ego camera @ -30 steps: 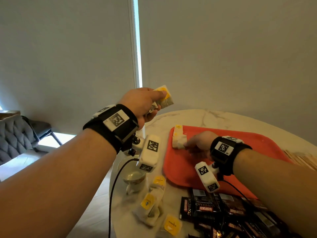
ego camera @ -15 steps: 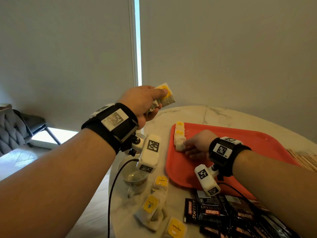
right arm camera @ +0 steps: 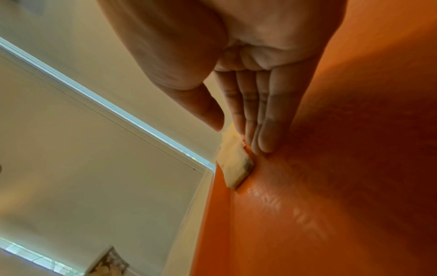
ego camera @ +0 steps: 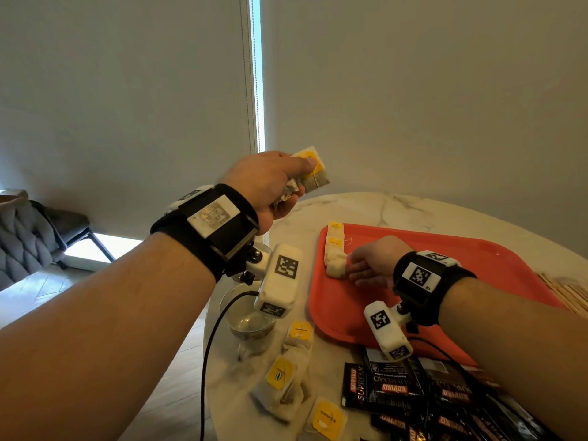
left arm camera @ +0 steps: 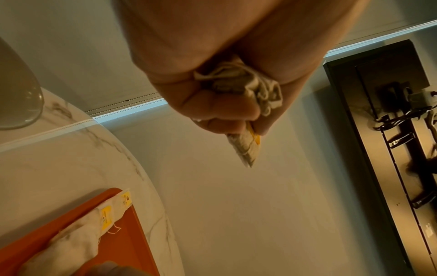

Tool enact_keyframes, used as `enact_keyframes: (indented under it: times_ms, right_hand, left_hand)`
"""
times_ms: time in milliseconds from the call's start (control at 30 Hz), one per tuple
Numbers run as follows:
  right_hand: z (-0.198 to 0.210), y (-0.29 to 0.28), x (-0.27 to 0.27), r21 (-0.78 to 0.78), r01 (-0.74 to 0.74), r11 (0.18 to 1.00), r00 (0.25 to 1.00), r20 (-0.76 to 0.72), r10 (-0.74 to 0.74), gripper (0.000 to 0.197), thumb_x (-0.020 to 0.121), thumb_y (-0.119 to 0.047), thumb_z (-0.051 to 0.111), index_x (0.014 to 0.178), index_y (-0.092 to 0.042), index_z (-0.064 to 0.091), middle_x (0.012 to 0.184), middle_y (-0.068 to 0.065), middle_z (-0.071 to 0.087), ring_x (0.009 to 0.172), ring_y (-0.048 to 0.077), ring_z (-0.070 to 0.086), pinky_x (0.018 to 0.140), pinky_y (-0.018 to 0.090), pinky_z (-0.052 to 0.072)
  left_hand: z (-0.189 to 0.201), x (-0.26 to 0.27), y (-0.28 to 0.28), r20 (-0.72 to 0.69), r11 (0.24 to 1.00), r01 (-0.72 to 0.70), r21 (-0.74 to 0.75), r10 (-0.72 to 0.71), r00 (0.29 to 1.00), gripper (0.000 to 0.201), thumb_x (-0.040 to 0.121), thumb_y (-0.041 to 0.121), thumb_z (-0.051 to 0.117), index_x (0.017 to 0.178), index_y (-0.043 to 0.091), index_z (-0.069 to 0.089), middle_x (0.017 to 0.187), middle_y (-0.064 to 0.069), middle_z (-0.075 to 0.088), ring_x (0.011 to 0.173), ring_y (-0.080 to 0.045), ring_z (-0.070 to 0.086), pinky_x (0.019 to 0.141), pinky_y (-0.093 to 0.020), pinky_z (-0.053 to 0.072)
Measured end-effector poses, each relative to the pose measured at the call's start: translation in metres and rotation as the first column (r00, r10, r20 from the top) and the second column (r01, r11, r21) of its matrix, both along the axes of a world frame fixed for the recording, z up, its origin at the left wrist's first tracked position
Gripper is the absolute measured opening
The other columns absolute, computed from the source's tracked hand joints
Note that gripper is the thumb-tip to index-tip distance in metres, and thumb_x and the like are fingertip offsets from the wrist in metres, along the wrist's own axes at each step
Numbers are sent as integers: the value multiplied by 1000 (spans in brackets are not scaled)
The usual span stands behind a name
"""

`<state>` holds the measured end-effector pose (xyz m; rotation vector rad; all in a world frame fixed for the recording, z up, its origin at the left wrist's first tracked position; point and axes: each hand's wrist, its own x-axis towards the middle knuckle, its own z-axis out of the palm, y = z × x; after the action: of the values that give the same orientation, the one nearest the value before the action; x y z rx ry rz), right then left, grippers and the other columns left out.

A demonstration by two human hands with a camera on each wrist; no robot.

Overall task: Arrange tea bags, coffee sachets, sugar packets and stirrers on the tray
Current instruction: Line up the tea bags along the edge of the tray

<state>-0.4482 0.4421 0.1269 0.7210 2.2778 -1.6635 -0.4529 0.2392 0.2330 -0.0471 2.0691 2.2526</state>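
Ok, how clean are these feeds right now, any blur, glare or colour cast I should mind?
Head view: sharp overall, wide-angle bending at the edges, bright strip between the blinds; right hand slightly smeared. Left wrist view: warm cast, palm close and soft, held tea bags readable. Right wrist view: orange-tinted, glare streaks on the tray, tea bag soft.

Glossy smooth plastic tray (ego camera: 445, 249); polished marble table (ego camera: 366, 205); matt paper tea bags (ego camera: 334, 249); shiny foil sachets (ego camera: 391, 389).

Tea bags (ego camera: 334, 249) line the tray's (ego camera: 445, 249) left edge; coffee sachets (ego camera: 413, 393) lie before it.
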Motion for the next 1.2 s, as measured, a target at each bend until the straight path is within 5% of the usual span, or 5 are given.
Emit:
enact_keyframes:
  times_ms: [533,667,833,1033,1200]
  right_hand:
    - [-6,2,-4,-110,9,994,997,-81,-18,20,101,-8,55,114,5,63,91,16,69,76,25,68,72,33,57]
    - [26,14,13,-187,22,982,962,-264,-72,14,99,-16,62,101,-4,69,91,12,72,80,21,69,84,39,56]
    - [79,29,61,-331,-149,932,833,-550,-63,19,96,-28,68,99,-9,69,86,6,70,76,18,68,73,37,57]
    - [78,40,105,-10,-135,991,557,-828,67,18,85,-15,81,82,-8,65,67,0,59,57,9,52,53,24,44]
    - [73,38,116,278,-187,942,591,-734,334,20,76,-29,89,87,-19,75,77,5,69,63,10,56,60,30,49]
  left_hand:
    - [-2,4,13,-1,1000,-5,-1,5,1000,21,91,24,81,107,17,70,97,-9,70,68,-11,63,43,-17,45]
    - [-2,19,24,18,1000,26,18,-26,999,19,91,25,81,105,17,70,92,-8,70,65,-10,63,43,-18,46]
    - [-8,43,55,28,995,69,77,-72,997,13,92,25,80,100,20,71,80,-6,69,62,-11,61,41,-18,44]
    - [-24,67,93,146,963,25,267,-66,987,14,97,25,74,99,12,71,72,-6,67,54,-10,58,42,-18,45]
    - [-33,69,108,235,908,27,418,-137,962,28,100,26,67,115,3,71,92,-12,76,71,-23,72,54,-29,58]
